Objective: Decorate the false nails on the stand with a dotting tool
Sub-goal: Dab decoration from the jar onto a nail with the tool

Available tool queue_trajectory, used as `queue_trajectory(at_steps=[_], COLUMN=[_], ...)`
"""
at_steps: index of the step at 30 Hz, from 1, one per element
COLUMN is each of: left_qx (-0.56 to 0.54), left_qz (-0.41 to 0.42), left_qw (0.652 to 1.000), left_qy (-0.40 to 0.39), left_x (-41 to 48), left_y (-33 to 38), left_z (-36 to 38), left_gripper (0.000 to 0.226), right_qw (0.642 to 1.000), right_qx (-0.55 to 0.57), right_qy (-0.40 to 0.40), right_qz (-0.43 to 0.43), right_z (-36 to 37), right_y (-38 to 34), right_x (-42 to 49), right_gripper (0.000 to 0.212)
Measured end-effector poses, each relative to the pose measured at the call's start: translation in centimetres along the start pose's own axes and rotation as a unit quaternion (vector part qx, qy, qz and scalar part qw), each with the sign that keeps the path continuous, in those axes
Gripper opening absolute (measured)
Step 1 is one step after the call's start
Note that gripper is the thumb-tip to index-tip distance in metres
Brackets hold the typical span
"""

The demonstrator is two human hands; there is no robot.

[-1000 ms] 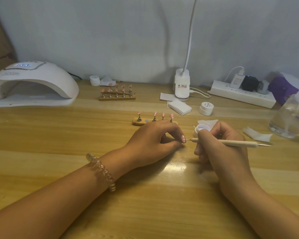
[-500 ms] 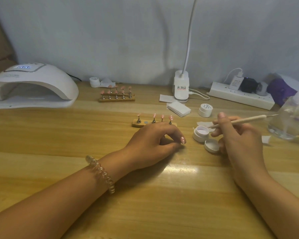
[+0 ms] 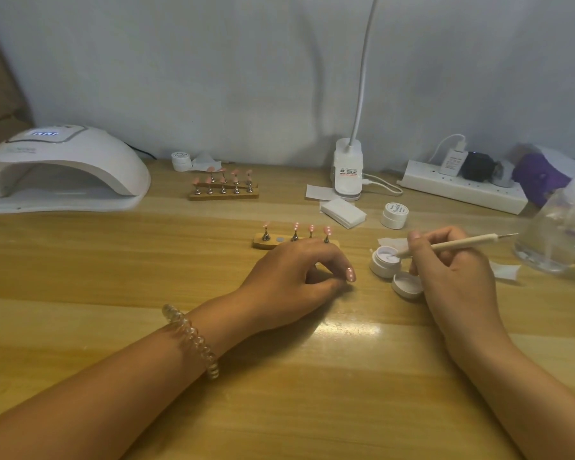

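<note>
A small wooden stand (image 3: 262, 244) holds pink false nails (image 3: 327, 231) on metal pegs, some with white dots; one spot on it is bare. In front of it my left hand (image 3: 296, 280) rests on the table and pinches a pink false nail with white dots (image 3: 350, 274) between thumb and forefinger. My right hand (image 3: 452, 273) grips the beige dotting tool (image 3: 458, 244). Its lower tip sits in the white gel of an open jar (image 3: 384, 260). The jar's lid (image 3: 407, 286) lies just beside the jar, by my right hand.
A second stand of pink nails (image 3: 223, 189) sits further back. A white nail lamp (image 3: 63, 171) stands at the left; a clip lamp (image 3: 347, 171), a power strip (image 3: 462, 190), a closed jar (image 3: 394, 215), wipes (image 3: 342, 212) and a clear bottle (image 3: 558, 234) are at the right.
My right hand took the dotting tool away from the nail in my left hand, swung right, and lowered its tip into the open jar. My left hand has stayed put.
</note>
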State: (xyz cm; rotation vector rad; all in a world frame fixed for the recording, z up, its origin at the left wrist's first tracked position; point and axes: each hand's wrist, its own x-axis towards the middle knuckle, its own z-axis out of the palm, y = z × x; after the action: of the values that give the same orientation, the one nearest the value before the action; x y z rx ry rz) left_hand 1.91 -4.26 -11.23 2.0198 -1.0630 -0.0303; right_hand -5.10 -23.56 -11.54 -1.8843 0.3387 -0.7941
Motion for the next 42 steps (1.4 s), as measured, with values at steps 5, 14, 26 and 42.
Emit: queue_trajectory(at_steps=[5,14,26,42], left_qx=[0.001,0.004,0.010,0.008], left_qz=[-0.002,-0.006,0.007,0.010], left_qw=[1.000,1.000,1.000,1.000], left_qy=[0.002,0.004,0.014,0.013], left_x=[0.0,0.0,0.0,0.0], left_y=[0.0,-0.2,-0.2,0.0], left_z=[0.0,0.0,0.1,0.1], left_gripper=[0.010,0.013,0.009,0.009], right_qw=[1.000,0.998,0.983,0.986], right_qx=[-0.011,0.046,0.144,0.081], right_qy=[0.003,0.029,-0.064,-0.105], right_qz=[0.006,0.028,0.093,0.098], right_z=[0.0,-0.1,1.1,1.5], right_y=[-0.2,-1.1,-3.3,-3.1], right_x=[-0.1,-0.4,-3.4,-3.3], right_gripper=[0.025,0.023,0.020,0.021])
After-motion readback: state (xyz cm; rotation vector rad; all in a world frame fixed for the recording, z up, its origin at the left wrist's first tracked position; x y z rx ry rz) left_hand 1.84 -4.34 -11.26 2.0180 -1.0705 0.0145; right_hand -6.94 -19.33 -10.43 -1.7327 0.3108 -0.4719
